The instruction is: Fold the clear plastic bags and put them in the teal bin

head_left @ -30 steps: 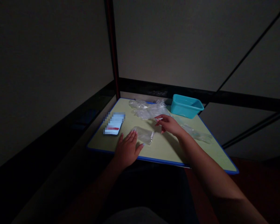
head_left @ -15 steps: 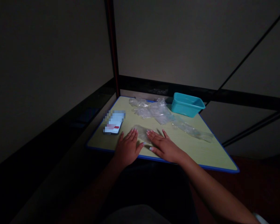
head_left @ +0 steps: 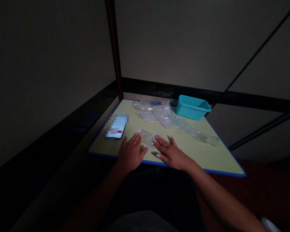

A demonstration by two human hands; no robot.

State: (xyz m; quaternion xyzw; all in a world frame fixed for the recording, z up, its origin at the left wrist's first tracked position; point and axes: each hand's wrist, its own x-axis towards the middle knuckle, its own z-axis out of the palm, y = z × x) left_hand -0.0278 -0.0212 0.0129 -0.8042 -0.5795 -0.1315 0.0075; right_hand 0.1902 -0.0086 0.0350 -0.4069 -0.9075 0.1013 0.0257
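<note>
1. clear plastic piece [head_left: 148, 138]: thin, see-through, wrinkled, faintly glinting.
2. it lies on the pale, blue-edged table [head_left: 212, 158], near the front.
3. left hand [head_left: 130, 154] and right hand [head_left: 172, 154] press its ends, fingers extended, gripping nothing.

There's 1 tbl [head_left: 222, 161], 1 phone [head_left: 122, 124], 1 tub [head_left: 191, 112], sev. bags [head_left: 148, 138], no. unclear

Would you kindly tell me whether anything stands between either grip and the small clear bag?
Nothing visible does: left grip and right grip rest with fingertips on the small clear bag; the crumpled plastic lies beyond it, the phone to its left.
</note>
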